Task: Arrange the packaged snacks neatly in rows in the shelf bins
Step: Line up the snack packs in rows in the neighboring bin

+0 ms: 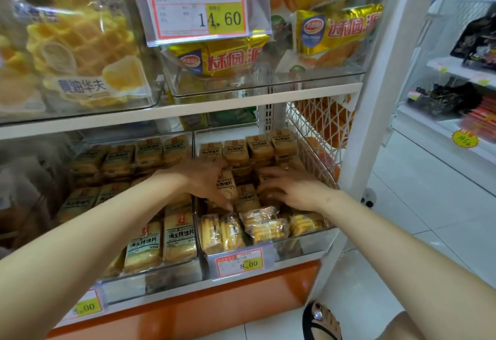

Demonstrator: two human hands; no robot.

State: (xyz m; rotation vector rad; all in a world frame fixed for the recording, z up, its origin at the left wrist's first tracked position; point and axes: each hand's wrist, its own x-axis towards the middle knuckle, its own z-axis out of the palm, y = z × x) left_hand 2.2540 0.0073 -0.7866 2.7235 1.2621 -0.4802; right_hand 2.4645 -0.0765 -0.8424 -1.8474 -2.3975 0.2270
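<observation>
Both my hands reach into the right clear bin (303, 243) on the lower shelf. My left hand (206, 178) grips a tan snack packet (226, 186) that stands tilted in the middle of the bin. My right hand (290, 190) lies over the packets beside it, fingers curled onto another tan packet (245, 197); whether it grips it is unclear. A tidy row of tan packets (249, 149) stands at the back. Yellow biscuit packs (257, 228) lie loosely along the front wall.
The left bin (150, 272) holds rows of the same tan packets. The upper shelf (188, 110) carries bins of waffles and yellow pie bags close overhead. A white mesh side panel (316, 130) and white post (375, 98) bound the right. My sandalled foot (322, 321) stands below.
</observation>
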